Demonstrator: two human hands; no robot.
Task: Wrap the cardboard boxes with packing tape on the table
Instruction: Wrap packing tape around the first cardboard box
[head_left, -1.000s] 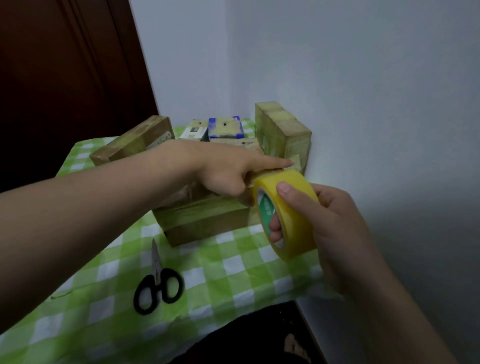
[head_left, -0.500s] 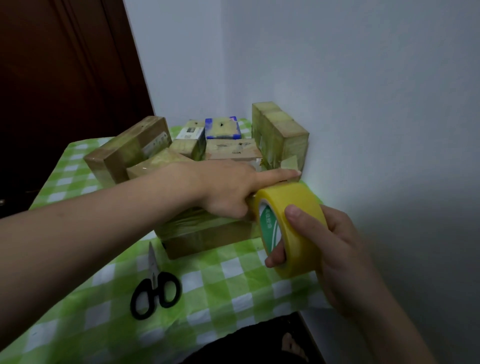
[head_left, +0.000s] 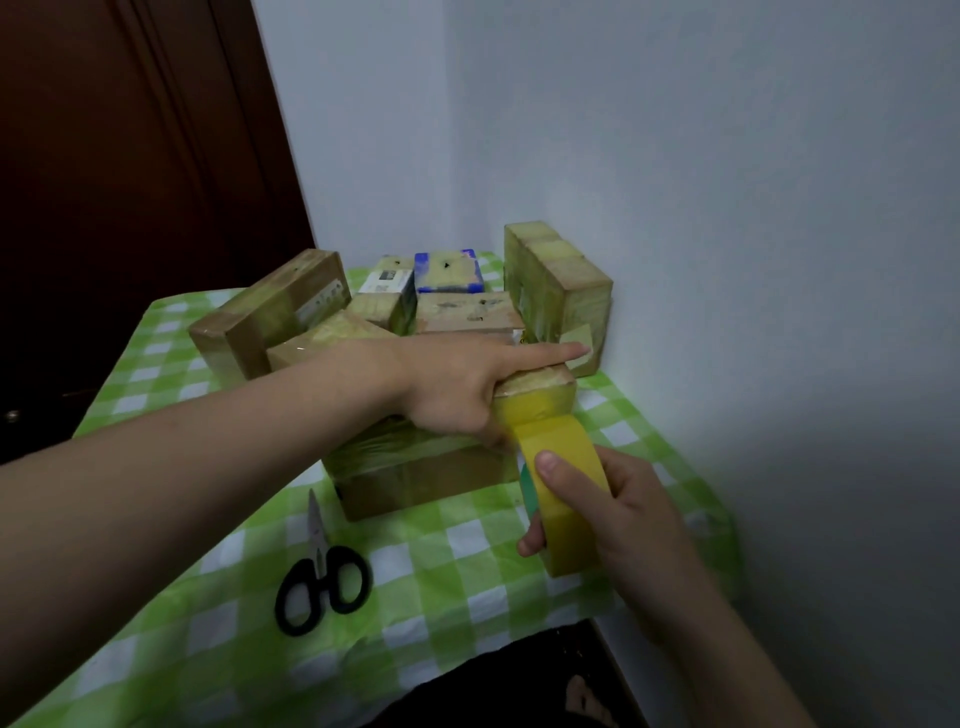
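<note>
Left hand (head_left: 457, 387) lies on top of the brown cardboard box (head_left: 415, 480) at the front of the table. Its pointing finger is straight along the top. The other fingers are bent down over the near edge and hold the box still. The right hand (head_left: 628, 519) grips the round roll of yellow packing tape (head_left: 566, 499), with the thumb on the outside and the fingers curled into the hole.

A second ago the roll was up high, level with the box top and just under the pointing finger. Now it is lower, down by the right end of the box and close to the green and white checked tablecloth (head_left: 467, 597). A strip of yellow tape (head_left: 530, 410) runs from the top corner of the box down to the roll.

I think this means the tape is stuck on top and is now going down the end. To go on under the box, the box will likely need a lift or a tip.

The black-handled scissors (head_left: 322, 587) lie flat in front of the box, not yet used. The other taped boxes (head_left: 556, 291) sit behind, by the wall.
</note>
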